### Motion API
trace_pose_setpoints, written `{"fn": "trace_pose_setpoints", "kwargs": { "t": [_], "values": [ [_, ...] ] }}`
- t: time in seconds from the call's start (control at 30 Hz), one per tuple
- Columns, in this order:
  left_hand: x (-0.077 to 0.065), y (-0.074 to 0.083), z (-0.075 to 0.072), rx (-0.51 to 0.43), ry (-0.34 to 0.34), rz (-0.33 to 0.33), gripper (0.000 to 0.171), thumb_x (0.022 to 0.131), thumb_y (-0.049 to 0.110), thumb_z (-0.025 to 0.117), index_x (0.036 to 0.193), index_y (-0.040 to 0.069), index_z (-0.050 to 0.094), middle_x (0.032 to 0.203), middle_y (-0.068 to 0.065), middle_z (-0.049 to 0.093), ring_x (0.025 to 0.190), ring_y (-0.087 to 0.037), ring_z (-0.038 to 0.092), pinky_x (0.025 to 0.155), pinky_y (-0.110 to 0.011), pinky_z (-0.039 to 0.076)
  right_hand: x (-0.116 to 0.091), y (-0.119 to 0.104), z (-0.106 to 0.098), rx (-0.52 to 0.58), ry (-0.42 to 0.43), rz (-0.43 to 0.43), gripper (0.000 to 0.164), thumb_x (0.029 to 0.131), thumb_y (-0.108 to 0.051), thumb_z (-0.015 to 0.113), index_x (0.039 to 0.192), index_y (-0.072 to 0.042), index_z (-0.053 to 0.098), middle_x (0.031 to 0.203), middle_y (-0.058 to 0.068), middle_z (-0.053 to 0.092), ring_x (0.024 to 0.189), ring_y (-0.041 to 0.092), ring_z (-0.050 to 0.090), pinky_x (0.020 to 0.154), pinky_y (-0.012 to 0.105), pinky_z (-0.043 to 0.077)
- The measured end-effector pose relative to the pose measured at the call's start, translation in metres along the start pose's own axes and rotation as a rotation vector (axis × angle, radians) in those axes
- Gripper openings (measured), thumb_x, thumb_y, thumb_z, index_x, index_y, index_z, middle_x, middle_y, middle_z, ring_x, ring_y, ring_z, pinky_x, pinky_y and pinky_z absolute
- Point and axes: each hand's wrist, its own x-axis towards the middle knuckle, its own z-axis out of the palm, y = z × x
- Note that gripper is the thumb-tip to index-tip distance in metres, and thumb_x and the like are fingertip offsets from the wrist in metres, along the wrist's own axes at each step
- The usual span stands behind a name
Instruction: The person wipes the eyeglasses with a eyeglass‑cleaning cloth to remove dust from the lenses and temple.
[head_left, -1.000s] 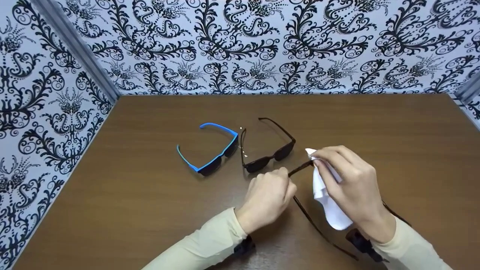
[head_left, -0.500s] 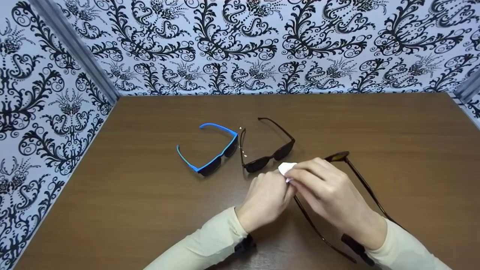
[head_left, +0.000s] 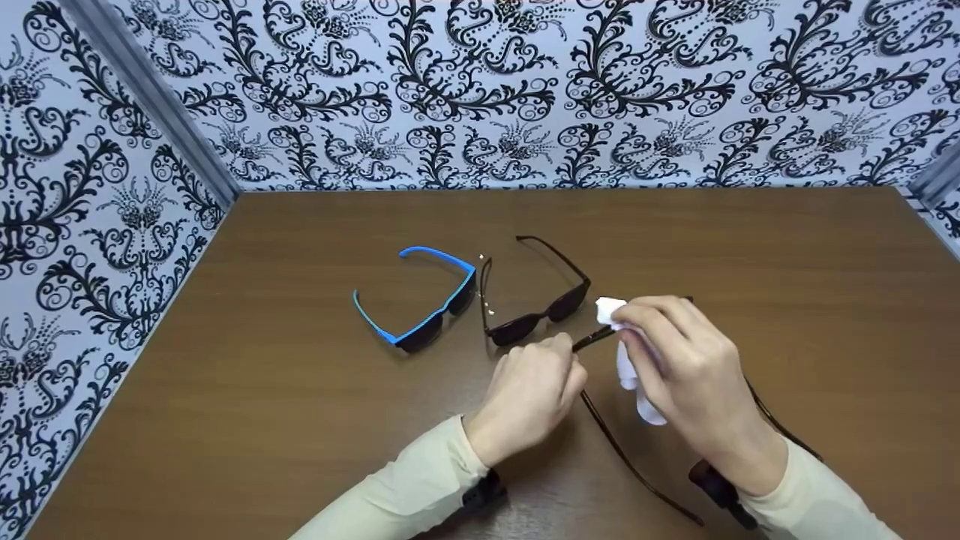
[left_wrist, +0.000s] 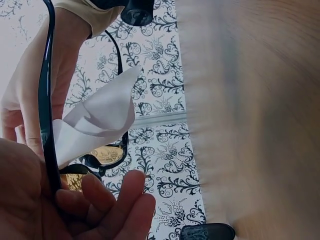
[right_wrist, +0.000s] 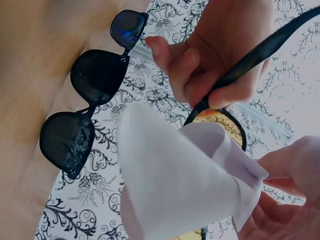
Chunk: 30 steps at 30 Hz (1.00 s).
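My left hand [head_left: 525, 401] pinches dark-framed sunglasses [head_left: 637, 476] near one hinge, holding them above the table with the temples extended toward me. Amber lenses [left_wrist: 107, 154] show in the left wrist view, and one dark temple [right_wrist: 255, 57] crosses the left hand in the right wrist view. In my right hand [head_left: 694, 382] a white cloth [head_left: 628, 367] is pinched against the front of the frame, to the right of the left hand. Loose folds of the cloth [right_wrist: 175, 175] hang below the fingers. Hand and cloth hide most of the lenses in the head view.
Black sunglasses [head_left: 540, 319] lie unfolded on the brown table [head_left: 300, 420] just beyond my left hand. To their left are blue-framed sunglasses [head_left: 442, 307] with dark lenses, also unfolded. Patterned panels [head_left: 480, 90] rise behind and left of the table.
My right hand slid left with the cloth along the frame up to the left hand, then came back right. The left hand has barely moved, and the two pairs on the table stay put.
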Motion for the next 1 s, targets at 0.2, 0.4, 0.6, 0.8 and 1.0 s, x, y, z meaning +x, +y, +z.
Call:
{"fn": "trace_pose_setpoints", "kwargs": {
  "t": [0.2,0.4,0.6,0.8,1.0],
  "values": [
    [-0.003,-0.007,-0.001,-0.001,0.032,0.01,0.014,0.084,0.008,0.051,0.072,0.01,0.046,0.062,0.003,0.044,0.05,-0.017,0.052,0.045,-0.035,0.044,-0.002,0.006,-0.002,-0.039,-0.021,-0.007,0.033,0.102,-0.025,0.047,0.095,0.0,0.067,0.091,0.009,0.066,0.078,0.022,0.06,0.068,0.031,0.05],
    [-0.002,-0.018,-0.007,-0.011,0.079,0.0,0.012,0.086,0.006,0.05,0.075,0.01,0.047,0.064,0.003,0.041,0.051,-0.016,0.047,0.045,-0.037,0.045,0.0,0.009,-0.012,0.063,0.04,0.025,0.022,0.094,-0.017,0.058,0.094,0.002,0.069,0.091,0.011,0.068,0.079,0.022,0.062,0.078,0.019,0.048],
    [-0.001,-0.033,-0.013,-0.012,0.121,-0.03,0.016,0.087,0.004,0.049,0.072,0.009,0.045,0.062,0.003,0.038,0.05,-0.019,0.046,0.045,-0.039,0.044,0.003,0.011,-0.033,0.185,0.105,0.122,0.016,0.083,-0.005,0.068,0.093,0.008,0.068,0.088,0.014,0.067,0.077,0.01,0.059,0.074,0.014,0.047],
    [-0.001,-0.048,-0.018,-0.03,0.146,-0.064,0.017,0.088,0.004,0.048,0.072,0.008,0.044,0.062,0.004,0.034,0.053,-0.019,0.044,0.047,-0.039,0.044,0.005,0.022,-0.052,0.333,0.169,0.208,0.022,0.075,0.014,0.071,0.096,0.018,0.063,0.092,0.024,0.066,0.079,0.014,0.064,0.074,0.018,0.051],
    [-0.001,-0.058,-0.025,-0.042,0.143,-0.075,0.019,0.089,0.006,0.048,0.071,0.009,0.043,0.062,0.005,0.031,0.053,-0.015,0.038,0.048,-0.035,0.04,0.004,0.047,-0.076,0.644,0.334,0.312,0.034,0.073,0.024,0.066,0.105,0.027,0.055,0.099,0.031,0.063,0.083,0.025,0.065,0.076,0.023,0.053]
  ]
}}
